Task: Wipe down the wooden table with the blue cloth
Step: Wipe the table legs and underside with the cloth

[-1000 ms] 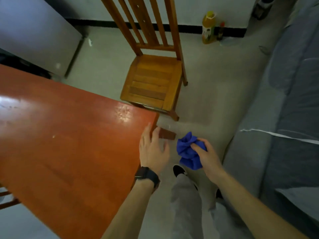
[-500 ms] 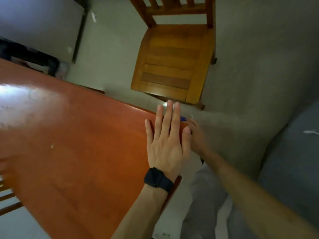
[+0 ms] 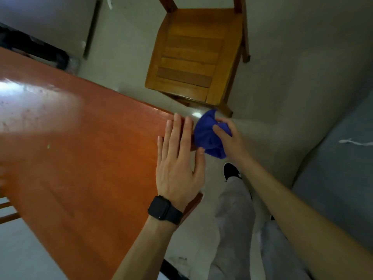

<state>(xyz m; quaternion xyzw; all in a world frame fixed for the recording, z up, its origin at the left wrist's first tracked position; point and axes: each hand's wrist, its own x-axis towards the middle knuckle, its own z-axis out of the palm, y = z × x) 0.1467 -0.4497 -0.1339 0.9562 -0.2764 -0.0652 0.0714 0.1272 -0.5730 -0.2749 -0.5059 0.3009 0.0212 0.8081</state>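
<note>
Right now the blue cloth [image 3: 207, 136] is bunched in the right hand [image 3: 232, 140], whose fingers [image 3: 219, 129] curl round it, just off the corner of the wooden surface [image 3: 90, 148] and above the floor. The left hand [image 3: 177, 164] lies flat on the surface at that corner, its fingers straight and close together and its thumb just beside the cloth. Half a second ago the left hand hid nearly all of the cloth; now the cloth shows in full beside it. A wooden chair [image 3: 193, 53] stands beyond the corner.
</note>
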